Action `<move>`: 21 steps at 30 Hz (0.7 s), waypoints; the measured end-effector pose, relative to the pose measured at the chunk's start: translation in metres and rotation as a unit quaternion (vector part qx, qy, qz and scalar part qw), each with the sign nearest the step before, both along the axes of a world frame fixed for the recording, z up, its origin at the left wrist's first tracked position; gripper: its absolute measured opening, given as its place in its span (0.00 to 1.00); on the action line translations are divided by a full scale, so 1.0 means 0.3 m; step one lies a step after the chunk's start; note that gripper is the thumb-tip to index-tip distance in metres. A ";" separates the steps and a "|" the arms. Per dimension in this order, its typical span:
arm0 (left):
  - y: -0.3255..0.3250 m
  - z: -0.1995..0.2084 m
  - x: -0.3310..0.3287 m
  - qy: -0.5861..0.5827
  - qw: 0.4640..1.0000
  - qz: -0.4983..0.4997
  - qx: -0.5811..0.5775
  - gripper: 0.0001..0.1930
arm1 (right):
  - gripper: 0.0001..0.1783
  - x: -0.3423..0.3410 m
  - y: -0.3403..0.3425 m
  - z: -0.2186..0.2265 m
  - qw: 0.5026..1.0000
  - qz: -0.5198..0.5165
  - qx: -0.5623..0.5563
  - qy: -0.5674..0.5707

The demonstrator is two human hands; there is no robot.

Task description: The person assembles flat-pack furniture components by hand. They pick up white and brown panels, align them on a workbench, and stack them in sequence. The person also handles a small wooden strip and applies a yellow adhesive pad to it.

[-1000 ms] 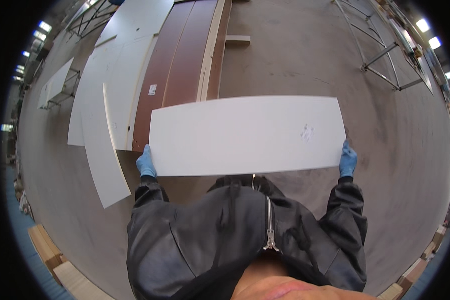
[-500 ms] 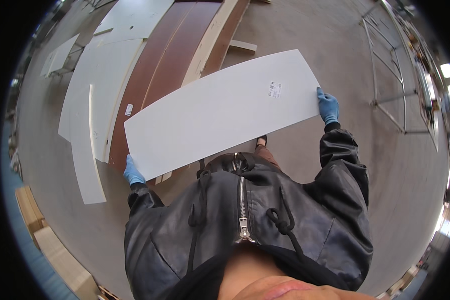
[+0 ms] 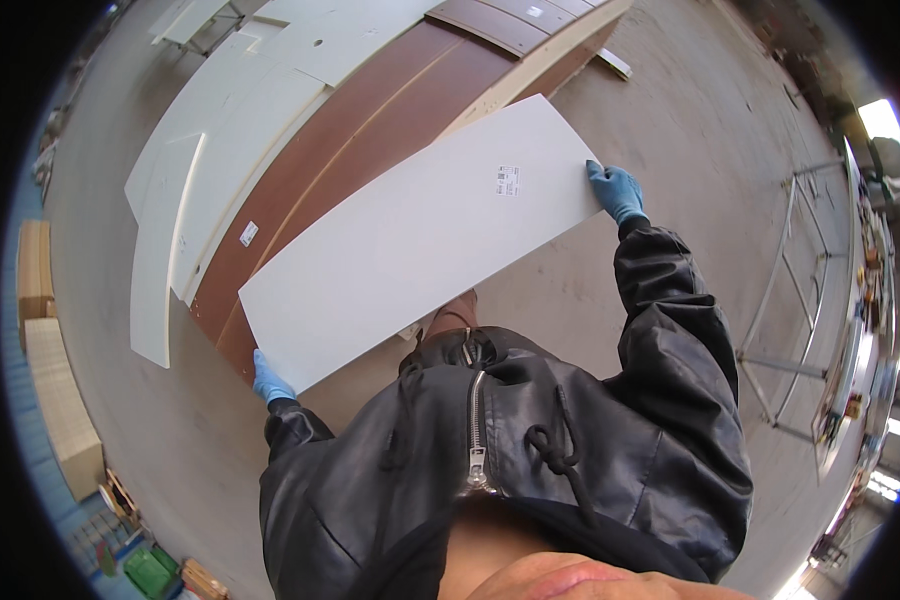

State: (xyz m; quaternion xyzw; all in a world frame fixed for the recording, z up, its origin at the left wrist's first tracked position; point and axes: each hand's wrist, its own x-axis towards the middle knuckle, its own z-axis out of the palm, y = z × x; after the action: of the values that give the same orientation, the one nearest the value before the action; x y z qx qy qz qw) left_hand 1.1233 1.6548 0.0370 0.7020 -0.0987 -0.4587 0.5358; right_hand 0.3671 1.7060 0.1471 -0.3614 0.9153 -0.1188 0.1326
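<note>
A long white board [image 3: 400, 250] with a small printed label [image 3: 507, 181] is held out in front of me, its right end farther away than its left. My left hand [image 3: 270, 378], in a blue glove, is closed on the near left corner. The right hand [image 3: 617, 190], gloved the same way, grips the board at its right end, the thumb on the upper face and the other fingers partly hidden. Just beyond the board lie reddish-brown panels [image 3: 320, 170], which its far edge partly covers.
White panels [image 3: 260, 110] lie left of the brown ones, with a narrow white strip [image 3: 165, 260] on top. A metal frame [image 3: 795, 300] stands on the right. Stacked boards [image 3: 60, 390] and a green bin [image 3: 150, 572] are at the far left. Grey concrete floor [image 3: 700, 140] surrounds them.
My view has turned, so the panels sit farther right and the metal frame lower. The white board stays in both hands and slants more steeply, its right end shifted left in view.
</note>
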 end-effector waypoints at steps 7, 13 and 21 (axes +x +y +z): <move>-0.179 0.001 -0.223 -0.060 0.991 0.106 0.062 0.24 | 0.37 -0.174 -0.564 -0.077 0.995 0.088 0.043 0.003; -0.422 0.016 -0.384 -0.102 0.975 0.161 0.112 0.24 | 0.37 -0.293 -0.962 -0.159 0.991 0.126 0.046 -0.028; -0.638 -0.079 -0.455 -0.101 0.971 0.179 0.125 0.25 | 0.36 -0.361 -1.390 -0.264 0.973 0.219 0.075 0.001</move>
State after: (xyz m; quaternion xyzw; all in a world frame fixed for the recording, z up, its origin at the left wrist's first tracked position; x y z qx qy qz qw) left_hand 0.9867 1.4633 0.0133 0.8122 0.0334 -0.2909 0.5046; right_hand 0.2589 1.2891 0.0679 -0.5423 0.8202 -0.0174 0.1812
